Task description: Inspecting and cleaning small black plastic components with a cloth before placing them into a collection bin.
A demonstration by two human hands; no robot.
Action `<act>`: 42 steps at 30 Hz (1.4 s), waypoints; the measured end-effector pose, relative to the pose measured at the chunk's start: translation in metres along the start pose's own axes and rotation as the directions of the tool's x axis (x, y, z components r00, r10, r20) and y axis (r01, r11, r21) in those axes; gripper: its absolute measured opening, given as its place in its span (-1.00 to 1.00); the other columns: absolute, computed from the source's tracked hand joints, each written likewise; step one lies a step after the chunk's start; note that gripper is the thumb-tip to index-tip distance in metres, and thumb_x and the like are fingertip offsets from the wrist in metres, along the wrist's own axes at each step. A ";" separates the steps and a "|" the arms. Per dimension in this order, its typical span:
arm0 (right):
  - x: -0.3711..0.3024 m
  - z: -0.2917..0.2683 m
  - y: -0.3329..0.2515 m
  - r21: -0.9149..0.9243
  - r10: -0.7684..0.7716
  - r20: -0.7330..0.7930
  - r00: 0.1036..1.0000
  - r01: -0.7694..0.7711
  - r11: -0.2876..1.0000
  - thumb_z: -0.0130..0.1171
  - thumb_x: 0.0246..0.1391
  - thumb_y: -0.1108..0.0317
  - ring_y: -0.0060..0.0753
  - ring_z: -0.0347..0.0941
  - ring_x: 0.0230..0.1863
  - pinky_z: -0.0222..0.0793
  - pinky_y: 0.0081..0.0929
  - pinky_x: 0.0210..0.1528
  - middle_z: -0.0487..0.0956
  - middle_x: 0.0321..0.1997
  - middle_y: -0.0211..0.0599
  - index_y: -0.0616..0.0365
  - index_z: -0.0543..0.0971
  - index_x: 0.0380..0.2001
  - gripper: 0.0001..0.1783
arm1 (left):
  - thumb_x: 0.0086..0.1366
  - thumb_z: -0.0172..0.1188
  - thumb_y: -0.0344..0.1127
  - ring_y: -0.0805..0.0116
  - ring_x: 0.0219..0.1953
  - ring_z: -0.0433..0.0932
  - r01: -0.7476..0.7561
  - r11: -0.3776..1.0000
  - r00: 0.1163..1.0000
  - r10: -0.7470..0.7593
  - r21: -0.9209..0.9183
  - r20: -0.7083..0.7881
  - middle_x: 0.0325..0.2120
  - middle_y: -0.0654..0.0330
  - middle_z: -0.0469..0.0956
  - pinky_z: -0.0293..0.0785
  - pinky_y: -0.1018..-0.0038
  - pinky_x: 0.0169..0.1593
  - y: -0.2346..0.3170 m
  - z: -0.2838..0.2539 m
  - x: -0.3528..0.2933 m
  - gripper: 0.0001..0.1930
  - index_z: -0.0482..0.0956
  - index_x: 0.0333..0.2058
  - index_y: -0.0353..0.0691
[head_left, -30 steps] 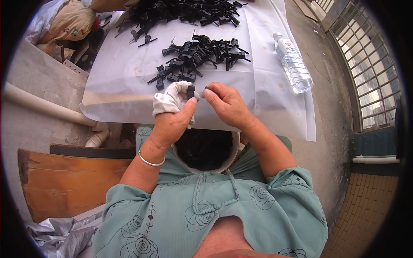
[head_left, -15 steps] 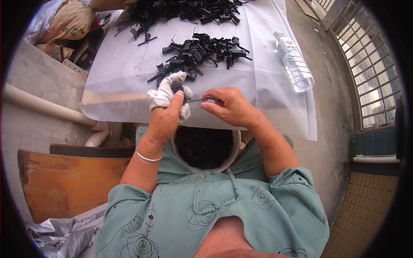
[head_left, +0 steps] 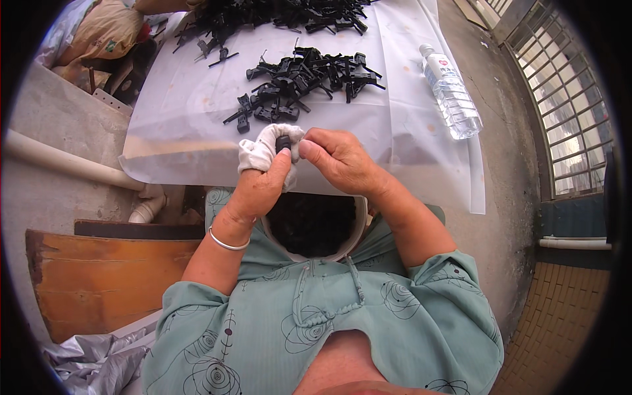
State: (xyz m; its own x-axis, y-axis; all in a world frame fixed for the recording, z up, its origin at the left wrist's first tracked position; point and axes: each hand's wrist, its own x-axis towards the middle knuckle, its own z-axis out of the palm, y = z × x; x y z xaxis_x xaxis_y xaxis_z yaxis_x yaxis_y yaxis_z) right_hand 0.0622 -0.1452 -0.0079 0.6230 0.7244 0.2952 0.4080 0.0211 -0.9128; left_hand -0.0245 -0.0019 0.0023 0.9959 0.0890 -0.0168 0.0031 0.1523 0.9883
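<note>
Left hand (head_left: 268,176), white cloth (head_left: 255,155) over its fingers, thumb pressed to a small black part (head_left: 283,142), and the right hand (head_left: 339,158), fingers curled, is right beside it! Beyond, black pieces (head_left: 309,79) heap on the sheet-covered table (head_left: 415,158); a clear bottle (head_left: 452,99) lies rightward, a bucket (head_left: 361,220) below.

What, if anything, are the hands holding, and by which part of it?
The left hand holds a small black piece, thumb at its near end, against white-gloved fingers. Whether the right hand, close beside it, holds anything cannot be told.
</note>
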 end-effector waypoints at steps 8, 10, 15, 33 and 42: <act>0.004 0.006 0.003 -0.047 0.045 0.111 0.993 -0.040 0.998 -0.08 0.16 0.30 -0.55 0.25 -0.58 0.25 -0.52 -0.47 0.40 -0.65 -0.31 0.26 0.44 -0.57 -0.70 | 0.16 -0.10 -0.53 0.58 -0.46 0.32 -0.049 0.964 0.997 0.063 0.261 -0.044 -0.45 0.26 0.39 0.33 0.62 -0.38 -0.003 -0.002 -0.001 -0.74 0.31 -0.13 -0.33; 0.005 0.008 0.003 -0.091 0.052 0.121 0.991 -0.041 0.995 -0.09 0.16 0.31 -0.55 0.25 -0.58 0.25 -0.51 -0.47 0.40 -0.65 -0.31 0.26 0.43 -0.58 -0.70 | 0.15 -0.11 -0.53 0.55 -0.41 0.33 -0.231 0.869 0.964 0.267 0.438 -0.021 -0.43 0.24 0.39 0.34 0.59 -0.32 -0.009 -0.001 0.000 -0.74 0.31 -0.14 -0.35; 0.004 0.025 0.004 -0.007 0.090 0.052 0.995 -0.089 0.996 -0.08 0.14 0.29 -0.22 0.33 -0.60 0.27 -0.37 -0.45 0.44 -0.64 -0.12 0.29 0.44 -0.56 -0.70 | 0.15 -0.13 -0.51 0.50 -0.35 0.34 -0.342 0.639 0.901 0.432 0.688 0.047 -0.37 0.18 0.38 0.34 0.56 -0.28 -0.005 -0.004 -0.005 -0.73 0.29 -0.13 -0.35; 0.009 0.044 0.004 -0.034 -0.075 -0.015 0.997 0.074 0.997 -0.09 0.13 0.39 -0.40 0.19 -0.62 0.22 -0.44 -0.51 0.33 -0.64 -0.11 0.27 0.38 -0.57 -0.76 | 0.13 -0.14 -0.54 0.26 -0.31 0.40 -0.315 0.720 0.909 0.417 0.619 -0.023 -0.35 0.06 0.39 0.35 0.47 -0.19 -0.011 -0.013 -0.012 -0.74 0.29 -0.17 -0.39; 0.032 0.010 0.004 -0.213 0.054 0.093 0.994 -0.033 0.976 -0.01 0.09 0.30 -0.14 0.32 -0.61 0.27 -0.38 -0.52 0.46 -0.60 -0.15 0.23 0.43 -0.53 -0.77 | 0.16 0.01 -0.45 0.17 -0.16 0.45 -0.274 0.837 0.942 0.333 0.475 -0.043 -0.32 0.00 0.47 0.37 0.45 -0.13 -0.001 -0.014 -0.015 -0.68 0.34 -0.07 -0.35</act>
State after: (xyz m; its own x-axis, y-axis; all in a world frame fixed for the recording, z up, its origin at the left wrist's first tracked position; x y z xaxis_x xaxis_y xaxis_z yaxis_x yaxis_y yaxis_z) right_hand 0.0771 -0.1153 -0.0049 0.5796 0.7853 0.2177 0.5197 -0.1505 -0.8410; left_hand -0.0411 0.0100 -0.0006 0.9353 0.1773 0.3063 -0.2268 -0.3641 0.9033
